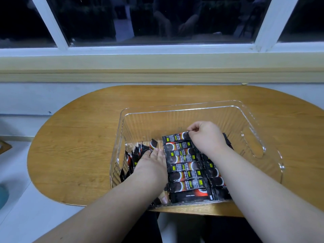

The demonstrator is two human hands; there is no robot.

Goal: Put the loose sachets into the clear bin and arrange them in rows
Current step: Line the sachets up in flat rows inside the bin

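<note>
Both my hands are down inside the clear bin (175,120), which sits on the wooden table (78,137) with its near wall at the table's front edge. Every sachet I can see is already inside it, so what is left looks to me like sorting, not loading.

Down the middle runs a row of flat sachets (185,165), black coffee sticks laid crosswise, one against the next, printed faces up. A second row (213,172) lies just beside it on the right, mostly hidden under my forearm.

My right hand (205,135) reaches to the far end of the middle row and pinches the farthest sachet (175,137) by its right end, between thumb and fingertips. I hold it by the end so I can square it with its neighbours without disturbing them.

My left hand (150,162) lies with fingers straight and together on the upright bunch (136,155), a cluster of sachets standing on edge against the left wall. I judge that this flat press keeps them from toppling onto the tidy row. Where my thumb sits I cannot tell.

The bunch is the untidy part: its sachets lean at different angles, and one pokes up at my fingertips. I expect it needs laying flat as a third row, piece by piece, since the slick wrappers would slide if I swept them together.
</note>
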